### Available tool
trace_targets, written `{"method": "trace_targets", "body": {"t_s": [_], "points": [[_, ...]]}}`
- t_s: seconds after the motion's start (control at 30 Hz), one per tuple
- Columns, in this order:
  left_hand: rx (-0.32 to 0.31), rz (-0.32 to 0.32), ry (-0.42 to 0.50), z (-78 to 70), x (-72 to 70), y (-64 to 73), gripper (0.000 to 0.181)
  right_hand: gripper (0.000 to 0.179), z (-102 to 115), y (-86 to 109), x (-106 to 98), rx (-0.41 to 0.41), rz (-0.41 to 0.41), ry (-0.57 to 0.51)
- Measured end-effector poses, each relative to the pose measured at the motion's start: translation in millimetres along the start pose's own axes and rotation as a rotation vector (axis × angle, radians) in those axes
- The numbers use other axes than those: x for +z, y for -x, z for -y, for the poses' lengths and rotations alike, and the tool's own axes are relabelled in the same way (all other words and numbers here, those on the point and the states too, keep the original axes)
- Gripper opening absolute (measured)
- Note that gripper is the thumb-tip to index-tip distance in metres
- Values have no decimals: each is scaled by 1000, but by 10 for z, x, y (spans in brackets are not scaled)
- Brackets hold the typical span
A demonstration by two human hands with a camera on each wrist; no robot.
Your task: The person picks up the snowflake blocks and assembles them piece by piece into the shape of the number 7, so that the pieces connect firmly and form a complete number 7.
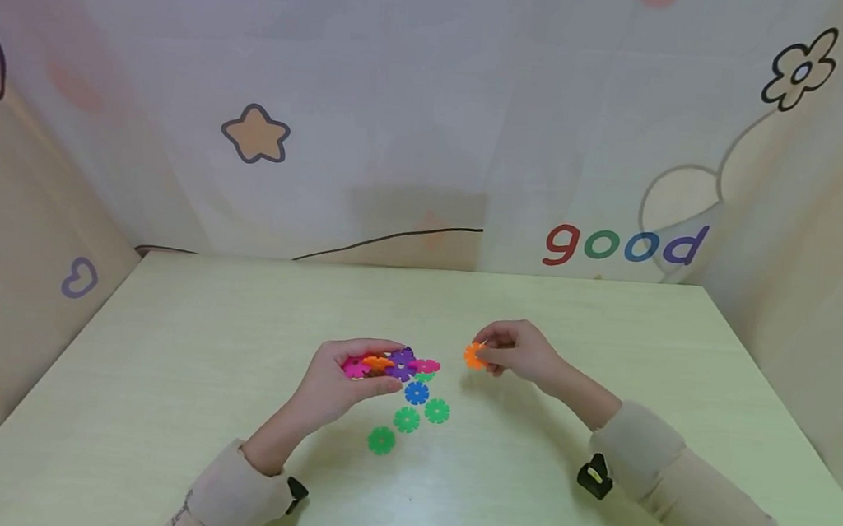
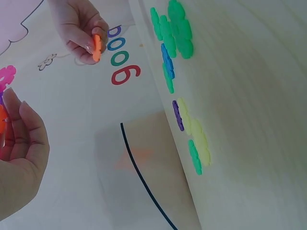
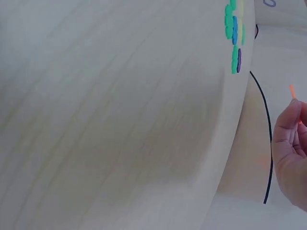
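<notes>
My left hand [image 1: 326,381] grips a chain of interlocked plastic snowflake discs, with a pink disc [image 1: 355,367], an orange one [image 1: 378,363], a purple one [image 1: 402,364] and another pink one [image 1: 427,366] at its right end. Part of the chain is hidden by the fingers. To the right, my right hand [image 1: 523,354] pinches a single orange snowflake disc [image 1: 474,355] between thumb and fingers, apart from the chain. In the left wrist view this orange disc [image 2: 97,48] appears edge-on. The right wrist view catches only part of the right hand [image 3: 290,153].
Below the chain, a blue disc [image 1: 416,392] and several green discs [image 1: 407,419] lie on the pale table [image 1: 157,407]. Yellow discs [image 2: 200,141] and a purple disc [image 2: 178,115] also lie there in the left wrist view. A printed curtain [image 1: 418,114] hangs behind the table.
</notes>
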State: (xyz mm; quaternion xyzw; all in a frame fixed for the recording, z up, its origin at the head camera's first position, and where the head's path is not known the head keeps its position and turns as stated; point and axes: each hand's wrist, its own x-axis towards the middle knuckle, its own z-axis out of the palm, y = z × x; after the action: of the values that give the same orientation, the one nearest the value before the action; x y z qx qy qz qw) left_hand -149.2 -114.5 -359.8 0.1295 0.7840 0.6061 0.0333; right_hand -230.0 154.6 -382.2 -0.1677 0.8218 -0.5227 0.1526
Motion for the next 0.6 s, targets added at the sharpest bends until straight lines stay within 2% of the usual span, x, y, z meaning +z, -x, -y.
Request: {"method": "trace_targets", "body": {"t_s": [0.6], "points": [[35, 22, 27, 10, 1, -4, 37, 20, 191, 260, 3, -39, -16, -100]]}}
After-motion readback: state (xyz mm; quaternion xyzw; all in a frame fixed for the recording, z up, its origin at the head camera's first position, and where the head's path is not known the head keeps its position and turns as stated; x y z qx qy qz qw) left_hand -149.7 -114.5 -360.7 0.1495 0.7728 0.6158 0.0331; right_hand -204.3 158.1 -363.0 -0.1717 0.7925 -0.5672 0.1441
